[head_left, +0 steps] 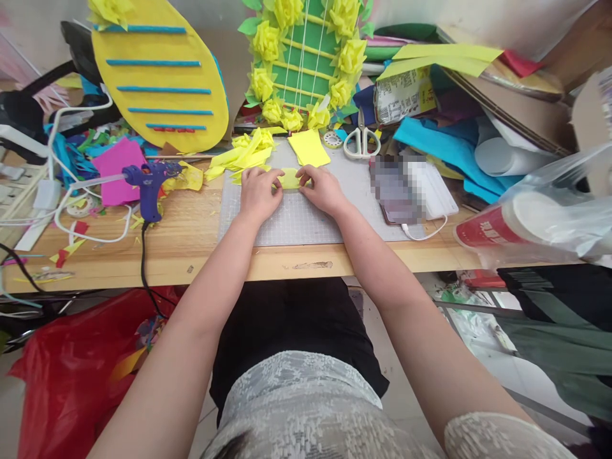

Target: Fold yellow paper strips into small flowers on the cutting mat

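A small strip of yellow paper [289, 178] stretches between my two hands, just above the grey cutting mat [306, 220]. My left hand [259, 191] pinches its left end between thumb and fingers. At the other end, my right hand [322, 187] grips the paper in the same way. Right behind my hands lies a stack of yellow paper squares [310, 148]. Cut yellow paper pieces [246, 153] are heaped behind my left hand. White-handled scissors [362, 141] rest behind and right of my right hand, beside a roll of tape [333, 139].
A blue glue gun [150, 185] with a black cord stands at the left. Yellow paper flowers frame a green panel [310, 54] at the back, next to a yellow oval board [162, 76]. A phone [396, 191], a white power bank [433, 188] and a red cup [488, 226] occupy the right.
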Motion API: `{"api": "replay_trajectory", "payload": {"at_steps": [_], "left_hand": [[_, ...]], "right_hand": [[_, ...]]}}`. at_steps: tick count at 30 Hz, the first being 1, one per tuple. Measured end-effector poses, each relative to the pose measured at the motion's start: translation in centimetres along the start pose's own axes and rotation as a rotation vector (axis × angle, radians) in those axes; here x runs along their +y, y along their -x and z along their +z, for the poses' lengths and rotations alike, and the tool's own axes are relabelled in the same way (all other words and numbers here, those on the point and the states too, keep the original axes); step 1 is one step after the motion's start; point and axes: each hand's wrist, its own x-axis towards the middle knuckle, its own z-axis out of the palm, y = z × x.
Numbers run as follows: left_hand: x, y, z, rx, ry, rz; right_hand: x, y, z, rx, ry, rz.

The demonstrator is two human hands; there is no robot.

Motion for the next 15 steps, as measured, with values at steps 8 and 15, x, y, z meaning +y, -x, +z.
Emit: {"api": "replay_trajectory", "payload": {"at_steps": [8,15], "left_hand": [[0.1,0.2,0.3,0.02,0.032,-0.077],[0.5,-0.2,1.0,0.049,0.03,-0.18]], "right_hand": [[-0.2,-0.4,0.6,0.014,-0.202,0.151],[-0.1,-0.7,1.6,0.081,-0.138,0.213]]}}
